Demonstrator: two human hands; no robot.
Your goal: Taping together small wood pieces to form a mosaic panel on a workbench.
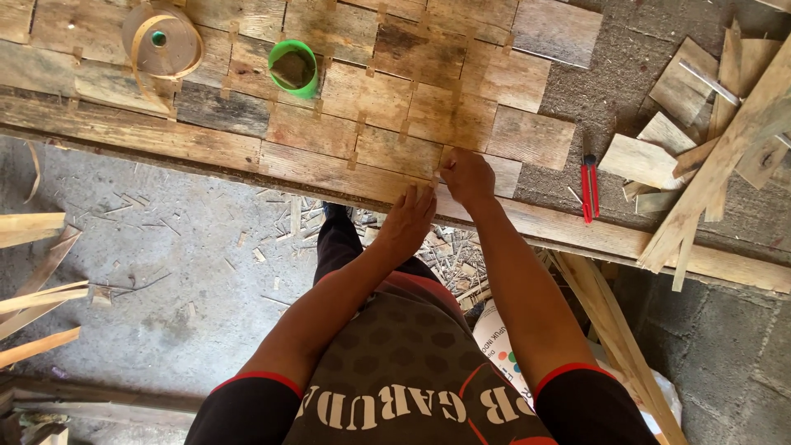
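A panel of several flat wooden tiles [387,99], joined with short strips of brown tape, lies on a workbench. My left hand [408,221] rests with fingers bent at the panel's near edge, just below a tile [486,169]. My right hand [465,177] is closed over the lower corner of that same tile, pinching something small that I cannot make out. Both hands nearly touch each other.
A roll of brown tape [161,41] and a green cup [292,67] sit at the back left. A red-handled tool [589,188] lies right of the panel, beside loose wood pieces [700,107]. Offcuts litter the concrete floor [165,272]; wooden slats [33,297] lie at left.
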